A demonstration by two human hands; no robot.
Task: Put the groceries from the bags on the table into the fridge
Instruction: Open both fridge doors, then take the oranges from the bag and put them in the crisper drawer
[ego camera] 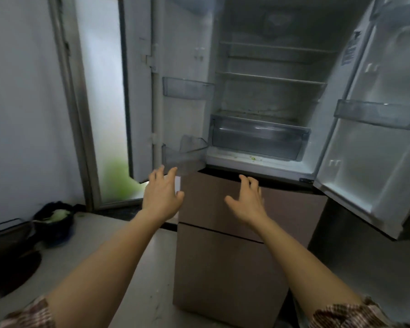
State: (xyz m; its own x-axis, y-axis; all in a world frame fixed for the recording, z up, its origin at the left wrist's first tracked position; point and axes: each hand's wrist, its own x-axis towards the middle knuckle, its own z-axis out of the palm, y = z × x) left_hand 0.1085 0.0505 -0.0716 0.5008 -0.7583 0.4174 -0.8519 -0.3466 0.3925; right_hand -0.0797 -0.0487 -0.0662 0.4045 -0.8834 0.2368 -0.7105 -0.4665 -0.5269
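The fridge [270, 95] stands in front of me with both upper doors swung wide. Its glass shelves [270, 79] hold nothing, and the clear crisper drawer [258, 138] at the bottom looks bare. Green crumbs lie on the ledge in front of the drawer. My left hand [162, 192] hovers with fingers spread just below the left door [182, 102]. Fingers apart, my right hand [247, 197] is raised before the brown lower drawer front [211, 204]. Neither hand holds anything. No bags, groceries or table are in view.
The right door [369, 138] juts out toward me with a door bin [374, 114]. Left door bins [187, 87] are bare. A dark pot with something pale green [55, 221] and dark objects [10, 256] sit on the floor at left, near a frosted glass door [100, 91].
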